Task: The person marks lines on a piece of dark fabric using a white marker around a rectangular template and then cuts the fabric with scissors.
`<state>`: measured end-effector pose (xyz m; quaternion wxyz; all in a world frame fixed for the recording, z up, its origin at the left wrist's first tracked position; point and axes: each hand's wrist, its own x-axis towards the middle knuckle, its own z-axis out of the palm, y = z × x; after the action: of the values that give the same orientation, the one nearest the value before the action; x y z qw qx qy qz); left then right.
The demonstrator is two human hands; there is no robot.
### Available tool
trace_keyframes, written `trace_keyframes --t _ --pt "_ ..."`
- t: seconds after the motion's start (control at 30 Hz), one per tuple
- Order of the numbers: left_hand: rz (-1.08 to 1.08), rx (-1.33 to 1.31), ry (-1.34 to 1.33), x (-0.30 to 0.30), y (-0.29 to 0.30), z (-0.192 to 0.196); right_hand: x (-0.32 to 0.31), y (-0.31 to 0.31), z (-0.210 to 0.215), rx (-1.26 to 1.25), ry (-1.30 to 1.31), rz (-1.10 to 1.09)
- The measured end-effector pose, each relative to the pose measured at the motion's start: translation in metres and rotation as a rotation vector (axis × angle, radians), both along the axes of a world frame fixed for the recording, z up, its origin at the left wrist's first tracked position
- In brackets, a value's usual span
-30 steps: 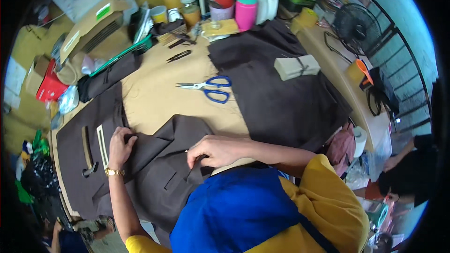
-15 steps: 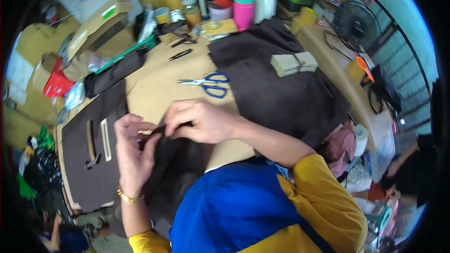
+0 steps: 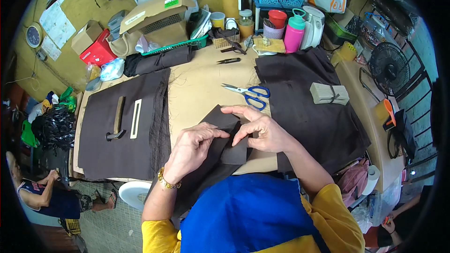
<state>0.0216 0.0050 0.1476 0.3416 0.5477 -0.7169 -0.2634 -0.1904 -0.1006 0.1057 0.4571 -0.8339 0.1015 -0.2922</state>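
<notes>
A dark brown piece of cloth (image 3: 206, 171) is between my hands at the table's near edge, folded over at its upper end and trailing toward my lap. My left hand (image 3: 190, 150) is closed, its thumb and forefinger pinching the fold. On the other side, my right hand (image 3: 262, 131) grips the same cloth between bent fingers and thumb. Just beyond them lie blue-handled scissors (image 3: 255, 96), blades pointing left. Small black thread snips (image 3: 228, 61) rest farther back.
To the left, a dark cloth stack (image 3: 98, 145) carries a hammer (image 3: 119, 119) and a pale slotted strip (image 3: 136, 118). Another dark stack (image 3: 304, 126) on the right bears a tied pale bundle (image 3: 329, 93). A pink bottle (image 3: 294, 33) and a cardboard box (image 3: 157, 16) stand at the back.
The whole view has shifted, so the table sits farther right and lower in it. My hands have brought the cloth's upper end up flatter between them, where it was bunched before.
</notes>
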Motion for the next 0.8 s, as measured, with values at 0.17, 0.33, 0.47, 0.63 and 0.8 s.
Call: trace_keyframes --t 0.17,0.33,0.47,0.63,0.8 --pt "0.024 0.064 0.356 -0.009 -0.001 -0.011 0.005 -0.005 -0.002 0.105 0.011 0.026" --pt "-0.042 0.001 0.187 0.002 0.004 -0.011 0.007 -0.002 0.003 0.269 -0.006 -0.117" --pt "0.004 -0.002 0.055 -0.01 0.007 0.002 0.016 -0.005 -0.002 0.187 -0.151 -0.049" --pt "0.114 -0.087 -0.357 -0.021 0.013 0.026 0.026 -0.004 0.015 0.222 -0.065 -0.199" --pt "0.15 -0.147 -0.349 -0.011 0.007 0.015 0.026 -0.026 0.055 -0.12 -0.048 -0.322"
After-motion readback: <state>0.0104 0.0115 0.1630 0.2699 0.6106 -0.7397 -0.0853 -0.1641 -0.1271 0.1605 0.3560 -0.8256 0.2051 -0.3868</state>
